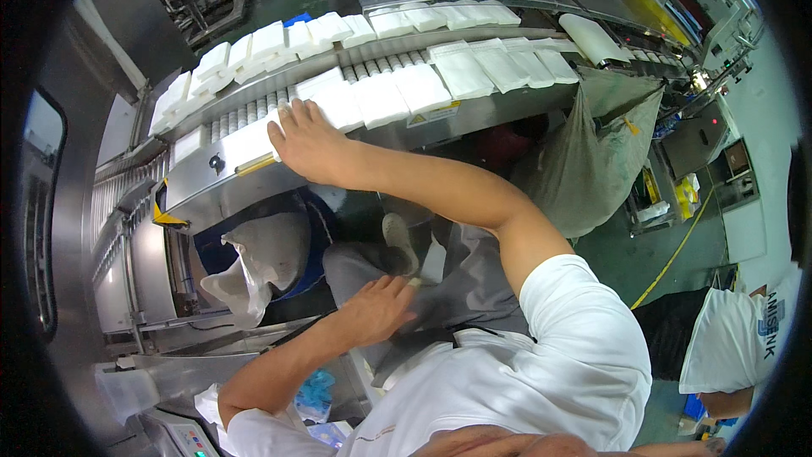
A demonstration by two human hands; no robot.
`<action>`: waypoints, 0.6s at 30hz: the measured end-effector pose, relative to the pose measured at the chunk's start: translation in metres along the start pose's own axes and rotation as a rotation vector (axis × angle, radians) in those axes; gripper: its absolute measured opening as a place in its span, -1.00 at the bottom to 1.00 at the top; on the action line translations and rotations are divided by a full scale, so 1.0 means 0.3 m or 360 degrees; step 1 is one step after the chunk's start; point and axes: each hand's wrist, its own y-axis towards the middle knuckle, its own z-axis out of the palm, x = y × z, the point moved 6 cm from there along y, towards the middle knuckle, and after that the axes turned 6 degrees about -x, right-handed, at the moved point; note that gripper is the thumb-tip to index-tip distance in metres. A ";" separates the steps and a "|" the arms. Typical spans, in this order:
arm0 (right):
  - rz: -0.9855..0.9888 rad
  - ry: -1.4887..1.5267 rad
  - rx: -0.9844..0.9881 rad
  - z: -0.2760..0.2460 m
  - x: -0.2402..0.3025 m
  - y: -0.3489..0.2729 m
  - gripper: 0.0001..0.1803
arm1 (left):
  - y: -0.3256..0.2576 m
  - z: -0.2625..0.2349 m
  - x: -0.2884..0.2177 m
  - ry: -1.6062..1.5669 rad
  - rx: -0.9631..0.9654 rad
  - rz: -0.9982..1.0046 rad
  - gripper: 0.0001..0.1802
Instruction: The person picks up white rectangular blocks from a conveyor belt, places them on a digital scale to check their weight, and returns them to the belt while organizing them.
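Note:
My right hand (306,140) reaches over the near edge of a roller conveyor (245,114). Its fingers are spread and touch the white packets (338,107) lying in a row there; the palm side is hidden. My left hand (382,309) lies low by my grey-trousered leg, its fingers stretched out and the thumb apart. Nothing clearly shows in it. Beyond its fingertips is a small white piece (434,262), whose kind I cannot make out. A second row of white packets (279,40) runs along the far lane.
A grey cloth sack (584,152) hangs at the conveyor's right. Below it on the left is a blue bin (317,241) with a whitish bag (254,262). Metal trays and a control panel (182,436) stand lower left. Another person (732,334) is at the right.

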 end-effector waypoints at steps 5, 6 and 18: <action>-0.0040 0.0045 -0.0185 -0.030 -0.002 0.000 -0.47 | 0.003 -0.002 0.007 0.0019 0.0055 -0.0001 -0.43; -0.0046 0.0077 -0.0196 -0.044 -0.005 0.008 -0.52 | 0.004 -0.003 0.010 0.0019 0.0086 -0.0002 -0.42; 0.1530 0.1919 -0.0816 -0.269 -0.821 -0.534 -0.62 | -0.013 -0.045 0.013 -0.0105 0.0109 -0.0129 -0.45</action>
